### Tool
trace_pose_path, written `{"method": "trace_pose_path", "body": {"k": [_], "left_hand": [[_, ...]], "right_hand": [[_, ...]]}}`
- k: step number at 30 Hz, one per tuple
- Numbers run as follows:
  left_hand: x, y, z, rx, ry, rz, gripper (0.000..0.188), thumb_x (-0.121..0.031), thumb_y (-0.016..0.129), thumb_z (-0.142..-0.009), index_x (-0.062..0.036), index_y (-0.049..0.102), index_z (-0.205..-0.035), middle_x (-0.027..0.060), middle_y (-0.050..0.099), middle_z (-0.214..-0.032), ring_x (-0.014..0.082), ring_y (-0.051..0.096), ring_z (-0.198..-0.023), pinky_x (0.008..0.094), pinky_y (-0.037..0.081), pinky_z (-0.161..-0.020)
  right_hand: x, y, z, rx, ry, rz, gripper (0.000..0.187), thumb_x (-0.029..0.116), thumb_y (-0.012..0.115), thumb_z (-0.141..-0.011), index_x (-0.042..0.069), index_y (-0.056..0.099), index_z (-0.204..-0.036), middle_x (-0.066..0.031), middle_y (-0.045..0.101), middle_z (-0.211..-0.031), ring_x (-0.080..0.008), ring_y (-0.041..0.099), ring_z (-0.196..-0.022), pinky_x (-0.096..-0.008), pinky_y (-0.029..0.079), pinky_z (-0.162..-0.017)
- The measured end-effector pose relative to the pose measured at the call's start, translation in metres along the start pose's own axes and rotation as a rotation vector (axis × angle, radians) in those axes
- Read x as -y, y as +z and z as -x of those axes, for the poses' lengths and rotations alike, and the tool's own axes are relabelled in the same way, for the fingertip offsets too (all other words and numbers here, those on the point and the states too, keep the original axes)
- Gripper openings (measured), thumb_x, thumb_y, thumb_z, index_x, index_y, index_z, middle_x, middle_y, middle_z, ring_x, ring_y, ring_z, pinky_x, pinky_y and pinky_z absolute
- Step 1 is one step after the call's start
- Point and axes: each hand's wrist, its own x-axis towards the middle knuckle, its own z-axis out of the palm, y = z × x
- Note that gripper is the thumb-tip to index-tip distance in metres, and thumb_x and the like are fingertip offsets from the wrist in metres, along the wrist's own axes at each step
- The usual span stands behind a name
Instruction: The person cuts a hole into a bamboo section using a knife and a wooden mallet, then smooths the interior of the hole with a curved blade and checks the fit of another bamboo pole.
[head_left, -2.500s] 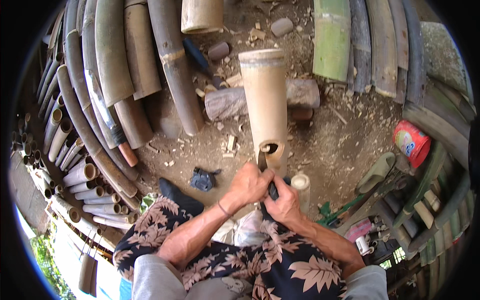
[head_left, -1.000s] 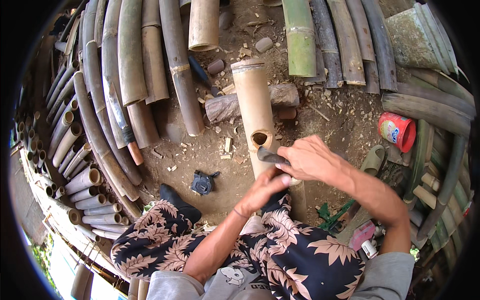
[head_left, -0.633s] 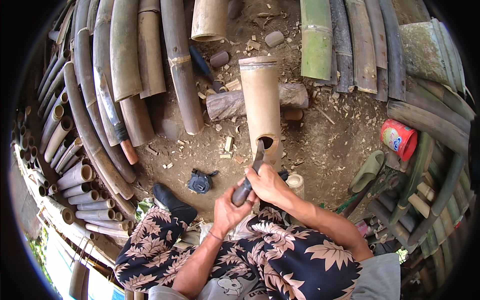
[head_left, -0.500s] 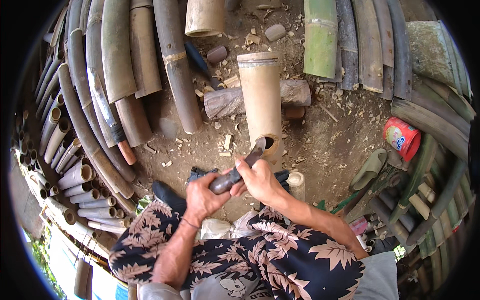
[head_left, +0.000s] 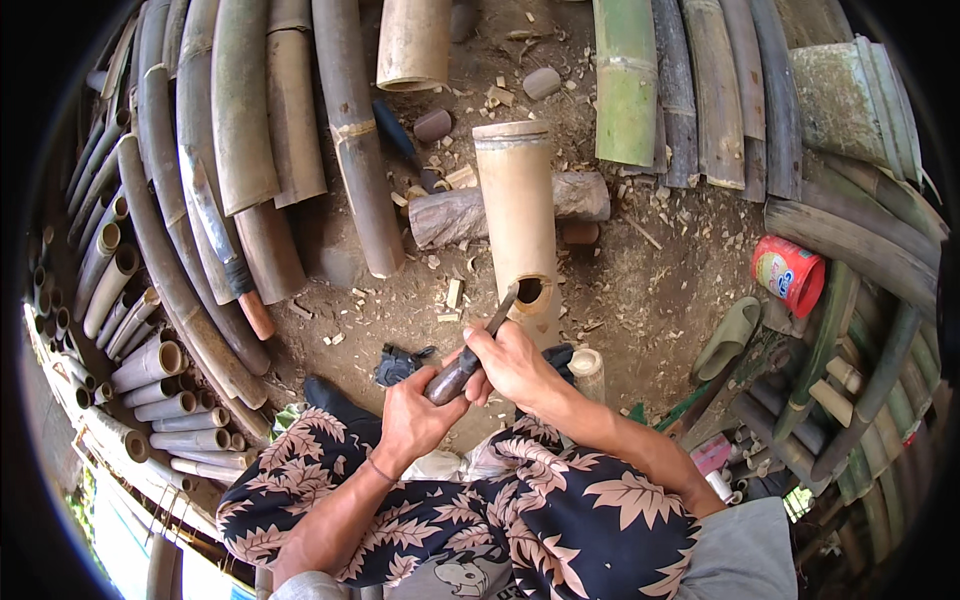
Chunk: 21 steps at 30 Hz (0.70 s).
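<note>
A knife with a thick dark handle (head_left: pixel 453 380) and a short dark blade (head_left: pixel 503 311) is held in both my hands. My left hand (head_left: pixel 416 418) wraps the handle's rear end, and my right hand (head_left: pixel 512 362) grips it nearer the blade, thumb on top. Beyond them a pale, peeled bamboo section (head_left: pixel 517 205) slopes over a rough log (head_left: pixel 445 220). A dark oval hole (head_left: pixel 530 291) is cut in its near part. The blade's tip is at the hole's left edge; whether it touches, I cannot tell.
Long bamboo poles (head_left: pixel 365 200) line the left, with several cut tubes (head_left: pixel 150 366) stacked below. Split green and grey bamboo (head_left: pixel 626 90) lies far right, near a red can (head_left: pixel 788 274) and a sandal (head_left: pixel 727 338). Wood chips (head_left: pixel 454 293) litter the dirt floor. A blue-handled tool (head_left: pixel 397 135) lies beyond the log.
The blade has turned from showing its broad face to nearly edge-on, and has drawn back from over the hole to its left rim. Both hands still grip the knife.
</note>
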Motion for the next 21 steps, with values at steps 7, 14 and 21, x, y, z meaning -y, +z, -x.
{"method": "trace_pose_path", "body": {"k": [7,14,21], "left_hand": [[-0.114,-0.067,-0.030,0.081,0.288,-0.748,0.021,-0.023,0.072,-0.072,-0.0073,0.072,-0.086,0.0130,0.072,-0.078,0.0308,0.071,-0.071,0.0406,0.057,-0.068],[-0.182,-0.061,-0.044,0.278,0.685,-1.320,0.008,-0.016,0.068,-0.083,-0.0085,0.070,-0.085,0.0092,0.070,-0.075,0.0216,0.070,-0.069,0.0362,0.054,-0.062],[-0.072,-0.062,-0.018,0.244,0.603,-0.881,0.024,-0.014,0.069,-0.074,-0.0071,0.059,-0.094,0.0088,0.063,-0.083,0.0282,0.067,-0.073,0.0416,0.056,-0.063]], "right_hand": [[0.005,-0.017,0.006,0.001,-0.169,-0.719,0.038,0.030,0.048,-0.101,-0.005,0.062,-0.103,-0.0175,0.072,-0.089,-0.0191,0.064,-0.056,-0.0340,0.052,-0.049],[-0.015,-0.031,0.008,0.126,-0.053,-1.199,0.027,0.034,0.049,-0.104,0.015,0.060,-0.120,-0.0042,0.073,-0.095,-0.0183,0.068,-0.067,-0.0304,0.054,-0.061],[-0.065,-0.040,0.007,0.263,0.047,-0.902,0.027,0.026,0.057,-0.102,0.003,0.065,-0.114,-0.0080,0.072,-0.088,-0.0176,0.068,-0.061,-0.0324,0.059,-0.060]]}}
